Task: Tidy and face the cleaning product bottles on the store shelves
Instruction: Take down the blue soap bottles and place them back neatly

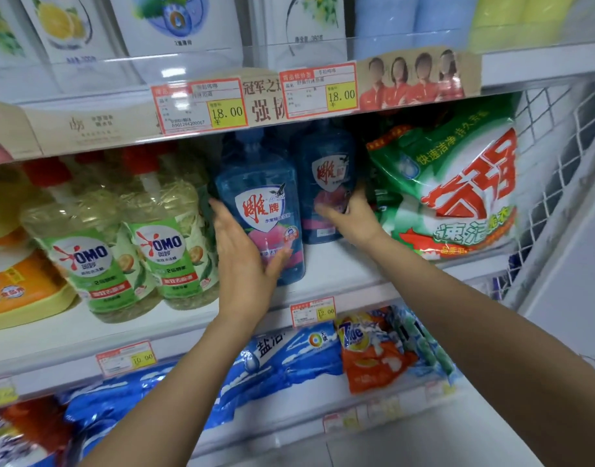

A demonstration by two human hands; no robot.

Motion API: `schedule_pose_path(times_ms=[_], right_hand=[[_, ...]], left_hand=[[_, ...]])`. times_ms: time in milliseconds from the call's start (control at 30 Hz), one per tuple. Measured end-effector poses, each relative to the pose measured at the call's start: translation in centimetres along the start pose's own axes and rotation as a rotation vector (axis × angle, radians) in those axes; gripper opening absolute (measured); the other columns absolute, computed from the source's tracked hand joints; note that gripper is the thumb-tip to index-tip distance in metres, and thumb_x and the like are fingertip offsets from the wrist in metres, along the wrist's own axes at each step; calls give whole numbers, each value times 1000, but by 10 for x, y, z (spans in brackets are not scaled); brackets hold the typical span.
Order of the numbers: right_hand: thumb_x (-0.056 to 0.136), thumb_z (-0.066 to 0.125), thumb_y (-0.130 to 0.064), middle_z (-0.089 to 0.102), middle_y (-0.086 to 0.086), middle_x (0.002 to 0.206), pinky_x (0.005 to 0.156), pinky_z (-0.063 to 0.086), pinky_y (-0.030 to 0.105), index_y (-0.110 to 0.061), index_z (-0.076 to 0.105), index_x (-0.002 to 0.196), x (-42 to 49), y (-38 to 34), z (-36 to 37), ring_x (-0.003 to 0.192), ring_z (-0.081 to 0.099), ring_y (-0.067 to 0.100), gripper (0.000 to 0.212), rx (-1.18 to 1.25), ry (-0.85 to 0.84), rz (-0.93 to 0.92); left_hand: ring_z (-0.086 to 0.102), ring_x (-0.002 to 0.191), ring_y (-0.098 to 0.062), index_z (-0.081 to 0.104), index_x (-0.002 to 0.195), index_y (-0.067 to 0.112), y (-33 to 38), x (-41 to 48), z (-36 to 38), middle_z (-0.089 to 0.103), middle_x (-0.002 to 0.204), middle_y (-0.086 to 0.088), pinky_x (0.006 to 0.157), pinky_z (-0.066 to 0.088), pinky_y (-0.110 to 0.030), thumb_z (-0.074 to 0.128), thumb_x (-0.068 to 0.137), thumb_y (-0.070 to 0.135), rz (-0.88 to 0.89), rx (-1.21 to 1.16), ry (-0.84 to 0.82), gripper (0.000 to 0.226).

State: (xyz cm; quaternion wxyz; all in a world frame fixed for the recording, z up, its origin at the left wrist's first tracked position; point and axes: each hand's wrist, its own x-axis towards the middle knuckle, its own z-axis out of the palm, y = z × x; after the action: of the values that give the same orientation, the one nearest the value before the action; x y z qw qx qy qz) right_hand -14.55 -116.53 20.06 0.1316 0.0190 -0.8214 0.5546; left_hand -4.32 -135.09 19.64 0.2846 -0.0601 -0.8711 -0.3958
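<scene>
At shelf edge (339,276), left hand (245,261) round front bottle (255,183), right hand (351,219) seemingly round rear bottle (326,156).

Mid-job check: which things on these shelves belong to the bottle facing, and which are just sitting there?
In the job:
front blue bottle, gripped by the left hand
rear blue bottle, gripped by the right hand
OMO bottles alongside

Just sitting there:
green detergent bag
Tide bag
blue salt bags
price tags
</scene>
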Motion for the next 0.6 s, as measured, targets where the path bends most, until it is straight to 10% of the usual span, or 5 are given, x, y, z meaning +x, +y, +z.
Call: schedule_pose_path(times_ms=[167,267,433,600], right_hand=[[91,69,-32,41,6,151,111,36,23,-15,29,150,-128,-8,-12,136,43,11,74,-30,-102,-276],[87,74,-18,63,4,126,92,50,18,-23,50,131,-203,33,-15,106,65,6,50,-68,-460,-263],[81,80,-28,60,-8,127,100,49,38,-25,58,129,-294,128,-11,112,59,10,53,-311,-955,48],[72,87,-35,31,-12,154,120,26,32,-35,29,150,-351,174,-7,139,32,8,97,-395,-1183,126]], left_hand=[[32,138,-28,36,145,4,-23,-76,-22,33,148,-16,115,26,-32,60,91,16,361,107,-27,60],[52,113,-6,48,131,26,-72,-146,-25,52,124,9,98,40,-20,52,90,24,421,-39,-442,42],[31,136,0,13,133,63,-149,-249,-1,32,151,11,111,22,-11,65,72,63,147,77,-1369,80],[32,140,-4,20,149,40,-163,-314,22,30,156,14,115,26,-20,56,46,90,-78,-46,-1453,121]])
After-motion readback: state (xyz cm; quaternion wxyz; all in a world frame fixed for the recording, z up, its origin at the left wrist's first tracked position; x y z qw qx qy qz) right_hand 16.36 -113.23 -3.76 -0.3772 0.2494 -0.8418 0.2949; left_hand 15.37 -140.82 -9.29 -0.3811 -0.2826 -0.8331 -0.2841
